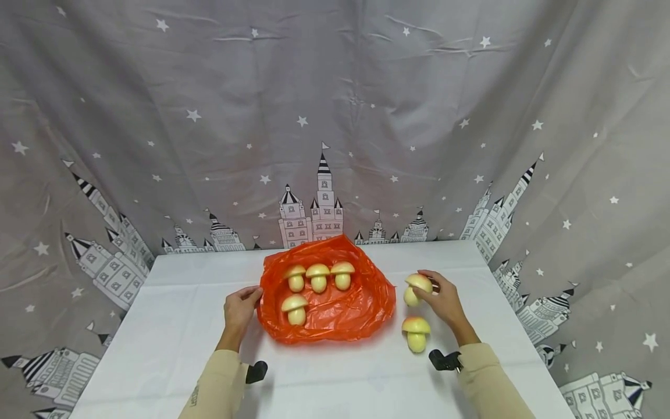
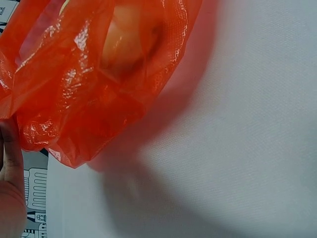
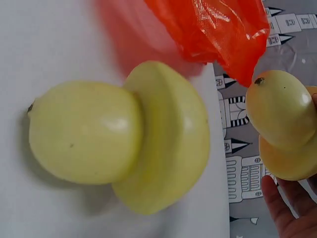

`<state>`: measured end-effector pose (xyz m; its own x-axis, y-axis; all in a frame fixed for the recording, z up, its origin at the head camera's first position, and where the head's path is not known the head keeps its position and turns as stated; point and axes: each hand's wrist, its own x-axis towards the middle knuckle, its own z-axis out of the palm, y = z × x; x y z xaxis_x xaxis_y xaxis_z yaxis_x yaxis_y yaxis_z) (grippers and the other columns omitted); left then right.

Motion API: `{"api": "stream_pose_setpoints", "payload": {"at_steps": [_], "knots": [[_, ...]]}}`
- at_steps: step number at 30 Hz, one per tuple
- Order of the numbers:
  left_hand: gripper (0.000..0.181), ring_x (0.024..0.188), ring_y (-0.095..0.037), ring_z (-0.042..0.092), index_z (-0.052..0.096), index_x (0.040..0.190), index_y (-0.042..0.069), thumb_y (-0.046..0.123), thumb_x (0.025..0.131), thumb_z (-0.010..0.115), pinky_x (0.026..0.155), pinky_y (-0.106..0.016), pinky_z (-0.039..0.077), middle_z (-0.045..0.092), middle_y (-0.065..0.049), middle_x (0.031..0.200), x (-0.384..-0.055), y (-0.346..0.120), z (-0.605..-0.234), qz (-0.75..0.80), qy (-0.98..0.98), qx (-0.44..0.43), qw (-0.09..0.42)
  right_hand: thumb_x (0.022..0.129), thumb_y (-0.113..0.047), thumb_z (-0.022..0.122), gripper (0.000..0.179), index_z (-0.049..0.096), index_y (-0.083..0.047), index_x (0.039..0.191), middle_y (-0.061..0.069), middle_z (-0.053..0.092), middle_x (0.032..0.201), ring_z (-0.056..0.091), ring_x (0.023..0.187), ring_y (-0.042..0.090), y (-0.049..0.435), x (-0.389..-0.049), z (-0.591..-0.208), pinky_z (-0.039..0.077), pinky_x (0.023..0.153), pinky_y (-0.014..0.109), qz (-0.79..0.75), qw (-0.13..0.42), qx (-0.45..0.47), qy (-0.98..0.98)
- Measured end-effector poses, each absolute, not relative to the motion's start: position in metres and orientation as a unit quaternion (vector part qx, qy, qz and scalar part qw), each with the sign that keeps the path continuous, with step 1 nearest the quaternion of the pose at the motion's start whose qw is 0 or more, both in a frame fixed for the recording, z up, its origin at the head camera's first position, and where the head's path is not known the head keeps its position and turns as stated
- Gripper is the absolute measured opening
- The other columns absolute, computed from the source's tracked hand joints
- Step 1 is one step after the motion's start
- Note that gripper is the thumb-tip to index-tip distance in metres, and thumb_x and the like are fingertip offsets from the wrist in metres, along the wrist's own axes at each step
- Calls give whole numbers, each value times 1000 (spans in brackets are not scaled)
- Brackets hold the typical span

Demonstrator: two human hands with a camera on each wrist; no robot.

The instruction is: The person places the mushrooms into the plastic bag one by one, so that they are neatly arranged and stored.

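Observation:
A red plastic bag [image 1: 361, 314] lies spread open in the head view, with several toy mushrooms [image 1: 319, 276] inside, pale-stemmed and yellow-capped. My left hand [image 1: 239, 309] pinches the bag's left rim; in the left wrist view its fingers [image 2: 12, 153] meet the red plastic [image 2: 64, 94], and a mushroom shows dimly through it. To the right of the bag, my right hand [image 1: 444, 299] grips a mushroom [image 1: 412, 295] by its cap. The right wrist view shows this held mushroom [image 3: 277, 106] stem toward the bag. Nearer to me, another mushroom [image 1: 416, 336] lies on the table.
The table has a white cover [image 1: 324, 384]. Behind it hangs a grey curtain [image 1: 356, 116] printed with stars and castles. Black wrist camera mounts [image 1: 444, 360] stick out inward from both sleeves, the right one close to the loose mushroom.

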<state>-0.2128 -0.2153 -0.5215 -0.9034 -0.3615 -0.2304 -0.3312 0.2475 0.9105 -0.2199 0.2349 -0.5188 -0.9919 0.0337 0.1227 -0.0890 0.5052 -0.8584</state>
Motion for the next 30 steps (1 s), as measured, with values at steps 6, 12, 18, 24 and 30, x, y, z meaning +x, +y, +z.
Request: {"api": "stream_pose_setpoints", "payload": {"at_steps": [6, 12, 18, 24, 30], "knots": [[36, 105, -32, 61, 62, 122, -4, 23, 99, 56, 97, -42, 49, 62, -25, 120, -213, -215, -522, -571, -791, 218, 16, 84, -12, 73, 45, 59, 0, 126, 18, 62, 119, 58, 106, 33, 225, -225, -513, 49, 90, 42, 495, 62, 49, -865], [35, 100, -27, 63, 64, 120, -4, 23, 98, 58, 92, -36, 52, 64, -23, 117, -213, -214, -523, -566, -796, 213, 24, 84, -11, 73, 44, 60, 0, 125, 18, 63, 118, 59, 104, 31, 216, -228, -509, 52, 87, 35, 510, 41, 70, -856], [35, 103, -27, 62, 64, 120, -3, 24, 98, 57, 92, -36, 52, 64, -22, 119, -214, -215, -523, -569, -794, 212, 24, 83, -8, 71, 45, 59, 1, 125, 20, 60, 123, 59, 107, 34, 206, -232, -504, 53, 88, 38, 535, 22, 93, -839], [38, 108, -32, 59, 61, 124, -3, 25, 99, 56, 99, -42, 47, 61, -23, 122, -214, -217, -523, -573, -791, 213, 9, 85, -6, 71, 46, 57, 2, 128, 20, 59, 125, 57, 110, 34, 191, -232, -494, 50, 93, 43, 536, -12, 103, -838], [36, 104, -29, 61, 62, 123, -2, 23, 99, 56, 98, -42, 48, 62, -23, 121, -216, -217, -524, -575, -789, 215, 13, 87, -4, 68, 42, 56, 8, 125, 26, 58, 123, 58, 103, 36, 174, -226, -472, 52, 88, 44, 530, -20, 139, -836]]}}
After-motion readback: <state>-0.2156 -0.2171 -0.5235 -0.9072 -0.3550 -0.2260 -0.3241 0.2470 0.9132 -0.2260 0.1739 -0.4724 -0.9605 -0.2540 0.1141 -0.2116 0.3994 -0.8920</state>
